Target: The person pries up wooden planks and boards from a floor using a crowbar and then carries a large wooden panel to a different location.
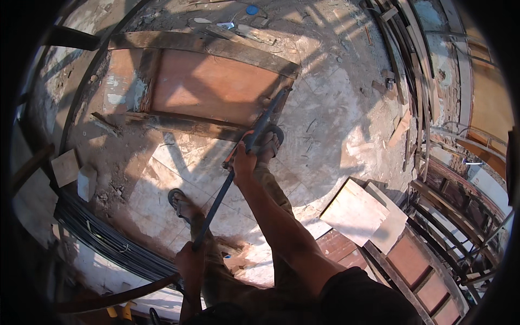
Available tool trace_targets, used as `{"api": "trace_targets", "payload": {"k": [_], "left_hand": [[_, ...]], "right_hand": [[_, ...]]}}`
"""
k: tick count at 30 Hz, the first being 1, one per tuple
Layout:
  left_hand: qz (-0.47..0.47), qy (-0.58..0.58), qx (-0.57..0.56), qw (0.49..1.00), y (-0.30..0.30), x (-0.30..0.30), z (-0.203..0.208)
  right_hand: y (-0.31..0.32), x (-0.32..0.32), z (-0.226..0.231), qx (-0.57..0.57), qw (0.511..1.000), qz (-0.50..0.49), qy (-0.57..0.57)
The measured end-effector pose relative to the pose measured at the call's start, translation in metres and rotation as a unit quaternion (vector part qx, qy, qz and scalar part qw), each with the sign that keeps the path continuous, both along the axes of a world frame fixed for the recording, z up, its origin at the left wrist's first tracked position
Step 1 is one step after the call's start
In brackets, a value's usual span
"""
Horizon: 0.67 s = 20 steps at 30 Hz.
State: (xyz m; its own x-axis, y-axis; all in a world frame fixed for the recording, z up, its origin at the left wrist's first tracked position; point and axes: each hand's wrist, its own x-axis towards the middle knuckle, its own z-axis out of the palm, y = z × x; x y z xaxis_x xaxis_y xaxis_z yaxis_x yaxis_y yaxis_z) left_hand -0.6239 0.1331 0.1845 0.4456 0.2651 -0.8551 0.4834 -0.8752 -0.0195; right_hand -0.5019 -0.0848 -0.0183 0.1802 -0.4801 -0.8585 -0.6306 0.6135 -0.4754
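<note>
We see both hands wrapped around a long dark metal bar (pixel 238 173) that slants from our waist up to the wooden formwork panel (pixel 211 86). The right hand (pixel 244 162) is clamped on the bar just short of the panel's near edge; the left hand (pixel 189 262) is clamped on its lower end, well back from the panel. The bar's tip touches the panel's near right corner. A bundle of thin steel rods (pixel 103 238) lies left of the panel, on the floor.

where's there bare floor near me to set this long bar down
Bare pale floor lies right of the wooden panel, and a smaller patch between your feet. Crowded: bundled rods at left, stacked boards at right. Both hands grip the bar.
</note>
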Motion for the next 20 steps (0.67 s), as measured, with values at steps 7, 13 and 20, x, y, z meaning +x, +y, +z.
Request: {"api": "trace_targets", "payload": {"k": [7,13,20], "left_hand": [[0.040,-0.019,-0.043,0.998,0.040,-0.104,0.074],[0.098,-0.061,-0.239,0.964,-0.015,0.007,0.095],[0.120,0.073,-0.231,0.963,-0.021,-0.005,0.090]], "right_hand": [[0.013,-0.020,0.136,0.110,0.993,-0.028,0.019],[-0.029,0.029,0.081,0.098,0.995,-0.020,-0.015],[-0.038,0.026,0.022,0.126,0.989,0.074,0.026]]}}
